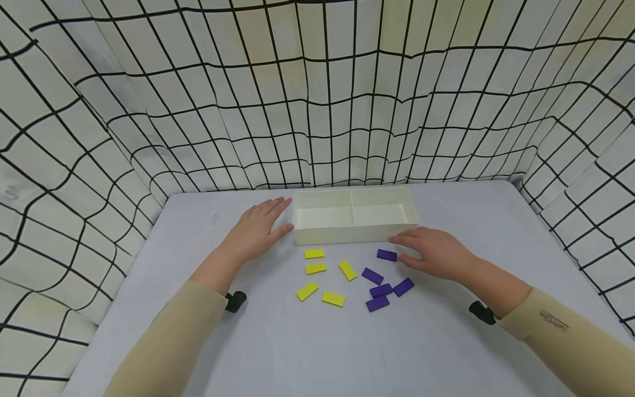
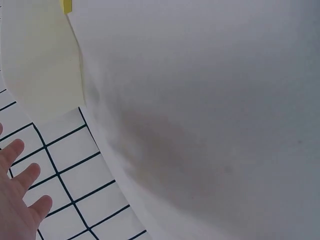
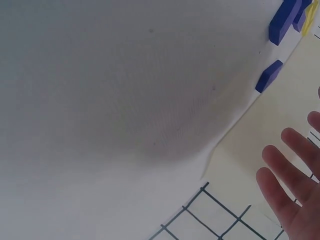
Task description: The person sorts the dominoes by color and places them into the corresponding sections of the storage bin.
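Note:
In the head view a white two-compartment box (image 1: 322, 236) stands at the back of the table, with nothing inside it. My left hand (image 1: 255, 230) is at the box's left end, fingers spread and holding nothing; whether the thumb touches the wall cannot be told. By the front right corner is my right hand (image 1: 436, 253), fingers extended and holding nothing, close to a purple block (image 1: 387, 255). Several more purple blocks (image 1: 378, 303) lie in front of the box, two of them touching or overlapping. To their left lie several flat yellow blocks (image 1: 333, 299), spaced apart.
A white table (image 1: 317, 353) carries everything. Black grid netting (image 1: 327, 121) over pale panels encloses its back and both sides. Small black wrist cameras (image 1: 236, 301) are worn beneath both sleeves' cuffs.

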A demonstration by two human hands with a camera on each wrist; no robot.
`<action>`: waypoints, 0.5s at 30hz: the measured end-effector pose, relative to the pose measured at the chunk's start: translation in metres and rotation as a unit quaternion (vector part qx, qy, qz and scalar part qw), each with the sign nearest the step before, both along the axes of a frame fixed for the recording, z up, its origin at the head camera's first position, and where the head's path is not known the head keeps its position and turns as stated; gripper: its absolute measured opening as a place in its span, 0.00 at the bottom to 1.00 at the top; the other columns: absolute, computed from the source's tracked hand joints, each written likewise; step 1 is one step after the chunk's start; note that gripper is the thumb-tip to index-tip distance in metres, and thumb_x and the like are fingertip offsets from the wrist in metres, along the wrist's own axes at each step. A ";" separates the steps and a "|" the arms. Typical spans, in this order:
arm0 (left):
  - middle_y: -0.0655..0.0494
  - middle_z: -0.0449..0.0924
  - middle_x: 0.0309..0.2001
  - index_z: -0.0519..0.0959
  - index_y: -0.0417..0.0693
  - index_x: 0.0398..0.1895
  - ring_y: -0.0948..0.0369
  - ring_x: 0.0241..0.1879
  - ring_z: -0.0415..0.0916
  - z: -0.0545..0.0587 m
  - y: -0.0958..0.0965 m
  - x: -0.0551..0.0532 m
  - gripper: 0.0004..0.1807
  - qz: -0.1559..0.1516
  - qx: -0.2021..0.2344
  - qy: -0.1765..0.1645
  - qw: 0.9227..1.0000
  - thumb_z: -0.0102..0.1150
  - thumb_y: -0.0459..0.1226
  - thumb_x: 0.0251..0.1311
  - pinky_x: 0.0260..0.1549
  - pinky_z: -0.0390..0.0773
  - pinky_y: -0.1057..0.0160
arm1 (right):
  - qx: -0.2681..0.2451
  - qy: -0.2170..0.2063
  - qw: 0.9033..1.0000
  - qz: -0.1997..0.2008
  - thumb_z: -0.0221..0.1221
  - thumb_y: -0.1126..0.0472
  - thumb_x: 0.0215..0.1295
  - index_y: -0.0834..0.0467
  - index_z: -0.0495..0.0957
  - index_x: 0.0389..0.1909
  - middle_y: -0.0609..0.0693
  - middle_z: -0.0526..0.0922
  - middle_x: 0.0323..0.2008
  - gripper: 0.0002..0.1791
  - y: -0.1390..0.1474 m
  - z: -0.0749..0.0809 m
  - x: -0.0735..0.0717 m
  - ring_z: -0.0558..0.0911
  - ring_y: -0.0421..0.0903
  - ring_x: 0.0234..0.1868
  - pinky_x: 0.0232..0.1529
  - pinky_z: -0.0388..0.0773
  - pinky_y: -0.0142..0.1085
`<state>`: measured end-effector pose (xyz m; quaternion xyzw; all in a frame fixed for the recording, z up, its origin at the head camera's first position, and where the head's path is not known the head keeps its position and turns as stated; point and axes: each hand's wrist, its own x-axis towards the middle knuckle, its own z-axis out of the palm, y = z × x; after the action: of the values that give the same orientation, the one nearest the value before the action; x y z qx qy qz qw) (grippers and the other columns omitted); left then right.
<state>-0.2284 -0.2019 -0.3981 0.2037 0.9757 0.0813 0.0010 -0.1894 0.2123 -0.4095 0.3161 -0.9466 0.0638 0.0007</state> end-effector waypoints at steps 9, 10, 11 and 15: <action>0.52 0.50 0.78 0.47 0.60 0.80 0.49 0.76 0.47 -0.001 0.008 -0.013 0.40 0.007 -0.005 -0.031 0.999 0.35 0.65 0.71 0.72 0.48 0.43 | 0.031 -0.018 0.999 0.031 0.65 0.53 0.65 0.48 0.81 0.59 0.48 0.84 0.52 0.21 -0.011 -0.007 -0.008 0.82 0.49 0.53 0.51 0.80 0.46; 0.52 0.50 0.78 0.47 0.60 0.80 0.49 0.76 0.47 -0.001 0.008 -0.014 0.40 0.009 -0.007 -0.036 0.999 0.35 0.65 0.71 0.72 0.48 0.43 | 0.034 -0.019 0.999 0.034 0.66 0.53 0.64 0.48 0.81 0.58 0.48 0.84 0.51 0.21 -0.012 -0.007 -0.009 0.82 0.49 0.53 0.51 0.80 0.45; 0.52 0.49 0.78 0.47 0.60 0.80 0.48 0.76 0.47 -0.002 0.009 -0.014 0.40 0.010 -0.010 -0.041 0.999 0.34 0.65 0.71 0.72 0.48 0.43 | 0.037 -0.020 0.998 0.036 0.66 0.54 0.64 0.49 0.81 0.58 0.48 0.84 0.51 0.21 -0.013 -0.008 -0.009 0.82 0.49 0.53 0.51 0.80 0.45; 0.52 0.49 0.78 0.47 0.61 0.80 0.48 0.76 0.47 -0.004 0.011 -0.017 0.40 0.016 -0.018 -0.053 0.998 0.34 0.66 0.71 0.72 0.49 0.43 | 0.051 -0.024 0.998 0.036 0.67 0.54 0.63 0.49 0.81 0.58 0.48 0.84 0.51 0.21 -0.017 -0.009 -0.011 0.82 0.48 0.53 0.50 0.81 0.44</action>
<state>-0.2452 -0.1907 -0.4020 0.1835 0.9787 0.0742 0.0552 -0.2002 0.1956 -0.4189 0.3483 -0.9363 0.0228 -0.0402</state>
